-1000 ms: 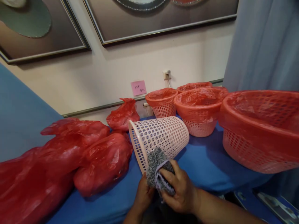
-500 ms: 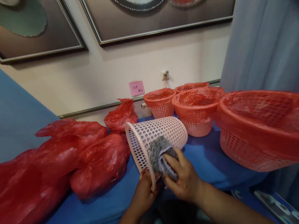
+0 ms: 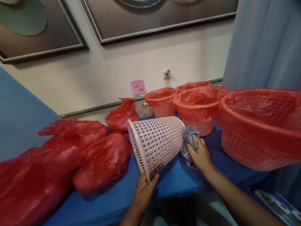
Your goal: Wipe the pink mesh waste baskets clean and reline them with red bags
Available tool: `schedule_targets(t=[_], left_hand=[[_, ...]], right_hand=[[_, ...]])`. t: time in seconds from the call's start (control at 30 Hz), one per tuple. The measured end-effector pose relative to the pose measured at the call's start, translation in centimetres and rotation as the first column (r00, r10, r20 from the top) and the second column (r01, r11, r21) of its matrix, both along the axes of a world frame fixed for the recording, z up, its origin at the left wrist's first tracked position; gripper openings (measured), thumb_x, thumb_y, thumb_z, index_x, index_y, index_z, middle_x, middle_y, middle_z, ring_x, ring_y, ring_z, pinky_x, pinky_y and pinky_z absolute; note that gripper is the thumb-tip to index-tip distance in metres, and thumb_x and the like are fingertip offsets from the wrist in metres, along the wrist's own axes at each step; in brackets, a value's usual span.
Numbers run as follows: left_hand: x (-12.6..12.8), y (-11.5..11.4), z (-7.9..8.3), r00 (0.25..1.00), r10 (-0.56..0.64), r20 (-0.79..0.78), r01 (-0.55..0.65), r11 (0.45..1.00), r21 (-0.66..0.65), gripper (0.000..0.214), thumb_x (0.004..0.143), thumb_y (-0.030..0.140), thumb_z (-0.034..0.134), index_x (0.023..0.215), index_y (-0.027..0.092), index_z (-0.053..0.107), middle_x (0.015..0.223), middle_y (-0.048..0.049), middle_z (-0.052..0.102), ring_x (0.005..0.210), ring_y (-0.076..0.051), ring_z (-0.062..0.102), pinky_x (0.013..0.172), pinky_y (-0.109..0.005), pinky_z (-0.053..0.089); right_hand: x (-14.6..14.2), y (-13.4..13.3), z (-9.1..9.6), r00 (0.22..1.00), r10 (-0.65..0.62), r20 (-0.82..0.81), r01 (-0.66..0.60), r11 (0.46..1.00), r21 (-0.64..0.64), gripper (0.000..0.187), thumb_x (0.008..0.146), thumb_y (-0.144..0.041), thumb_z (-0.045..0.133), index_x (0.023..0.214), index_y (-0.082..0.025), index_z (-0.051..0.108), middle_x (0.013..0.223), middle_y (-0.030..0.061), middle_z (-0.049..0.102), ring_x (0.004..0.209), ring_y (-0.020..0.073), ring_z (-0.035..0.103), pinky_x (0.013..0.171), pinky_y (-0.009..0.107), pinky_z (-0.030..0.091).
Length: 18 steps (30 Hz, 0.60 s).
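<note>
A pale pink plastic basket [image 3: 160, 138] with round holes lies tilted on its side above the blue-covered table, its open mouth facing left. My left hand [image 3: 144, 188] grips its rim at the lower left, thumb on the outer side. In my right hand [image 3: 199, 153] is a bunched grey cloth [image 3: 190, 142] with a pale edge. The cloth presses against the closed base end of the basket, on the right. Part of my left fingers is hidden behind the rim.
Tied red plastic bags [image 3: 101, 163] fill the left side. Behind and to the right stand a small lined basket [image 3: 162, 108], a medium one [image 3: 199, 121] and a large one [image 3: 254, 150], all with red liners. Framed pictures [image 3: 162, 34] hang on the wall above a pink note [image 3: 138, 87].
My right hand has moved the cloth from the basket's side near the rim rightward to its base end. My left hand stays on the rim, and the basket has turned slightly.
</note>
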State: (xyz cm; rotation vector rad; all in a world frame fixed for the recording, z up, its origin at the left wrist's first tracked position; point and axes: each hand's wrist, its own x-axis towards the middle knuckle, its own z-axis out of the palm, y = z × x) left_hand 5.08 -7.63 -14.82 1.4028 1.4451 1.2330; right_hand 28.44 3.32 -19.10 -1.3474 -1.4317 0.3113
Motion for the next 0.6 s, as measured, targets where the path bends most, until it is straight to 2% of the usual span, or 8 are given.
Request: schedule_targets(t=[0.07, 0.13, 0.17, 0.27, 0.33, 0.4, 0.5, 0.6], left_hand=[[-0.1, 0.1, -0.6, 1.000, -0.006, 0.016, 0.006, 1.000, -0.010, 0.055, 0.076, 0.059, 0.073, 0.109, 0.015, 0.078, 0.116, -0.0147, 0.077, 0.122, -0.036, 0.066, 0.112, -0.050, 0.048], [-0.3, 0.3, -1.1, 1.000, 0.007, 0.014, -0.007, 1.000, -0.006, 0.053, 0.075, 0.059, 0.074, 0.103, 0.014, 0.079, 0.112, -0.0144, 0.078, 0.120, -0.036, 0.067, 0.111, -0.049, 0.048], [-0.3, 0.4, -1.3, 1.000, 0.014, 0.006, -0.014, 1.000, -0.003, 0.052, 0.073, 0.059, 0.075, 0.098, 0.014, 0.080, 0.107, -0.0138, 0.079, 0.115, -0.035, 0.068, 0.108, -0.048, 0.051], [-0.6, 0.5, -1.8, 1.000, 0.022, -0.015, -0.022, 1.000, 0.016, 0.051, 0.070, 0.063, 0.074, 0.086, 0.015, 0.080, 0.090, -0.0106, 0.080, 0.093, -0.031, 0.073, 0.089, -0.040, 0.060], [-0.7, 0.5, -1.9, 0.999, 0.019, -0.026, -0.018, 1.000, 0.022, 0.045, 0.071, 0.058, 0.072, 0.083, 0.015, 0.080, 0.086, -0.0092, 0.080, 0.086, -0.029, 0.072, 0.083, -0.037, 0.061], [-0.7, 0.5, -2.0, 1.000, 0.012, -0.028, -0.012, 1.000, 0.014, 0.037, 0.073, 0.048, 0.071, 0.089, 0.015, 0.081, 0.093, -0.0094, 0.080, 0.094, -0.030, 0.073, 0.092, -0.039, 0.059], [-0.7, 0.8, -2.1, 0.999, -0.019, -0.026, 0.019, 1.000, 0.006, 0.038, 0.075, 0.037, 0.066, 0.103, 0.015, 0.080, 0.111, -0.0106, 0.078, 0.114, -0.032, 0.068, 0.111, -0.045, 0.048], [-0.8, 1.4, -2.8, 0.996, -0.051, -0.078, 0.052, 0.998, 0.017, 0.039, 0.076, 0.032, 0.063, 0.108, 0.016, 0.079, 0.120, -0.0107, 0.076, 0.122, -0.032, 0.065, 0.117, -0.048, 0.041]], right_hand=[[-0.5, -0.9, 0.2, 0.998, 0.060, 0.012, -0.060, 0.998, 0.031, 0.051, 0.091, -0.038, 0.053, 0.137, -0.017, 0.056, 0.119, 0.0159, 0.059, 0.110, 0.0322, 0.065, 0.096, 0.052, 0.057], [-2.1, -3.3, 0.8, 0.976, 0.197, 0.088, -0.208, 0.968, 0.140, 0.052, 0.090, -0.033, 0.055, 0.141, -0.019, 0.052, 0.129, 0.0173, 0.055, 0.114, 0.0306, 0.064, 0.096, 0.048, 0.057], [-3.0, -4.7, 1.2, 0.946, 0.287, 0.152, -0.315, 0.926, 0.210, 0.055, 0.089, -0.031, 0.056, 0.142, -0.021, 0.050, 0.135, 0.0174, 0.052, 0.114, 0.0298, 0.064, 0.095, 0.046, 0.058], [-5.5, -7.9, 2.1, 0.800, 0.506, 0.322, -0.596, 0.730, 0.334, 0.066, 0.081, -0.028, 0.061, 0.145, -0.026, 0.046, 0.143, 0.0156, 0.047, 0.110, 0.0284, 0.066, 0.089, 0.042, 0.061], [-6.1, -8.1, 1.9, 0.774, 0.543, 0.324, -0.632, 0.688, 0.356, 0.067, 0.078, -0.028, 0.062, 0.144, -0.026, 0.048, 0.143, 0.0150, 0.048, 0.110, 0.0294, 0.066, 0.090, 0.043, 0.061], [-5.6, -6.5, 1.2, 0.853, 0.468, 0.231, -0.522, 0.780, 0.345, 0.061, 0.080, -0.027, 0.061, 0.140, -0.023, 0.053, 0.143, 0.0163, 0.049, 0.117, 0.0316, 0.065, 0.095, 0.045, 0.059], [-3.7, -2.4, -0.4, 0.978, 0.210, 0.023, -0.209, 0.952, 0.223, 0.050, 0.087, -0.034, 0.057, 0.135, -0.018, 0.058, 0.134, 0.0177, 0.057, 0.117, 0.0318, 0.064, 0.098, 0.047, 0.057], [-2.1, 0.6, -1.3, 0.993, 0.025, -0.113, -0.019, 0.998, 0.054, 0.051, 0.090, -0.043, 0.053, 0.132, -0.014, 0.061, 0.116, 0.0162, 0.065, 0.109, 0.0309, 0.066, 0.097, 0.049, 0.056]])
